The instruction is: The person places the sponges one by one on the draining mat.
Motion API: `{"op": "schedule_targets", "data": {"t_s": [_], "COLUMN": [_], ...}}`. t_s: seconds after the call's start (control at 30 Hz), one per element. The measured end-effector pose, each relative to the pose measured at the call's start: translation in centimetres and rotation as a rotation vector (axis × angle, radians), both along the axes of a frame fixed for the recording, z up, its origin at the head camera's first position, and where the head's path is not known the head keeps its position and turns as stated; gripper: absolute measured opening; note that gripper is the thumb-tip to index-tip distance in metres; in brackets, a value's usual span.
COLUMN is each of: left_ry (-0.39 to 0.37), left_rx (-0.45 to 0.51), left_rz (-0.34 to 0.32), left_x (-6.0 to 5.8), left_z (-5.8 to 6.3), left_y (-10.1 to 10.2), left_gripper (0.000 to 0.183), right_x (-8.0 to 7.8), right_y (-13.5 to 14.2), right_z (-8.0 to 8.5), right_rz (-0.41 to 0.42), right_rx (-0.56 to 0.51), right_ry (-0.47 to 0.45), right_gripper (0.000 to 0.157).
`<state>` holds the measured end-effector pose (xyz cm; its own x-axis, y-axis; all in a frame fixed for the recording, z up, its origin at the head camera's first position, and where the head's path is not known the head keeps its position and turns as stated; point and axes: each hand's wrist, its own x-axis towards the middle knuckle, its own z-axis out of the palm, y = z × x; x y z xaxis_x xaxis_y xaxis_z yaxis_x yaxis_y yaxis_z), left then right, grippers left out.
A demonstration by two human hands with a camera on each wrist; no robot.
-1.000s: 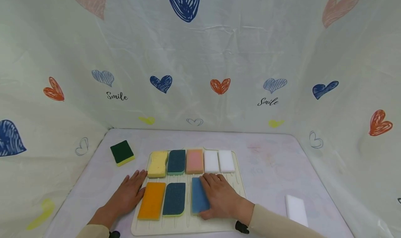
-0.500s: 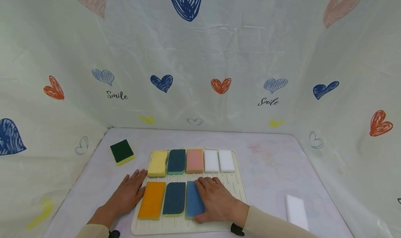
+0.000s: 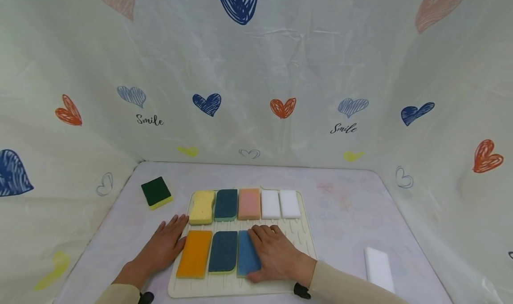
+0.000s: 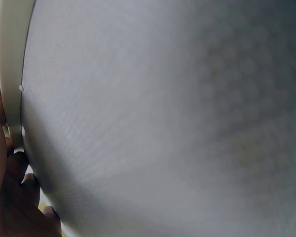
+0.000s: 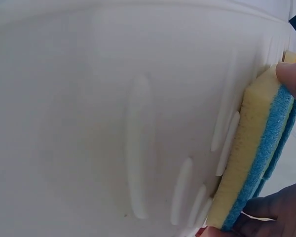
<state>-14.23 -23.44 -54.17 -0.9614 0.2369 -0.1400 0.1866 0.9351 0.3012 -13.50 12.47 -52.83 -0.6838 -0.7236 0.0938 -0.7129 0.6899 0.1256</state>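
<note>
My right hand (image 3: 278, 255) grips a blue-topped sponge (image 3: 246, 255) on the cream ribbed tray (image 3: 224, 290). In the right wrist view, the thumb is at one end of this yellow-and-blue sponge (image 5: 259, 143) and the fingers are at the other. Just left of it lie a dark blue sponge (image 3: 223, 252) and an orange sponge (image 3: 194, 255). My left hand (image 3: 162, 246) lies with straight fingers at the tray's left edge, its thumb close to the orange sponge. Mostly pale tabletop fills the left wrist view, with the left hand's fingers (image 4: 27, 182) along its left side.
Along the tray's back row sit a yellow sponge (image 3: 201, 207), a dark blue sponge (image 3: 226, 204), a pink sponge (image 3: 249, 204) and two white sponges (image 3: 270, 204). A green-and-yellow sponge (image 3: 157, 192) lies at the back left, a white block (image 3: 378, 268) at right.
The right hand has shifted left with the blue sponge, which now sits close beside the dark blue one. The left hand has stayed in place.
</note>
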Motion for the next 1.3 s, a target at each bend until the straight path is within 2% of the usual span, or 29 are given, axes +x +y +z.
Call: {"op": "schedule_targets", "data": {"t_s": [0.43, 0.63, 0.93, 1.1, 1.3], "left_ry": [-0.013, -0.007, -0.007, -0.003, -0.011], "left_rx": [-0.003, 0.001, 0.002, 0.003, 0.002], "left_rz": [-0.001, -0.003, -0.003, -0.003, -0.001], "left_x": [-0.1, 0.0, -0.2, -0.1, -0.2], "left_z": [0.2, 0.2, 0.0, 0.0, 0.1], "left_y": [0.0, 0.0, 0.0, 0.0, 0.1], "left_gripper": [0.073, 0.073, 0.073, 0.072, 0.073], "right_x": [-0.1, -0.2, -0.7, -1.5, -2.4], "right_y": [0.1, 0.2, 1.7, 3.9, 8.0], "right_z": [-0.1, 0.0, 1.7, 2.5, 3.3], "right_rz": [-0.001, -0.017, -0.017, -0.033, -0.062], "right_rx": [0.017, 0.021, -0.032, -0.06, -0.051], "right_ry": [-0.025, -0.066, -0.096, -0.05, 0.075], "right_gripper": [0.112, 0.115, 0.111, 0.1, 0.091]}}
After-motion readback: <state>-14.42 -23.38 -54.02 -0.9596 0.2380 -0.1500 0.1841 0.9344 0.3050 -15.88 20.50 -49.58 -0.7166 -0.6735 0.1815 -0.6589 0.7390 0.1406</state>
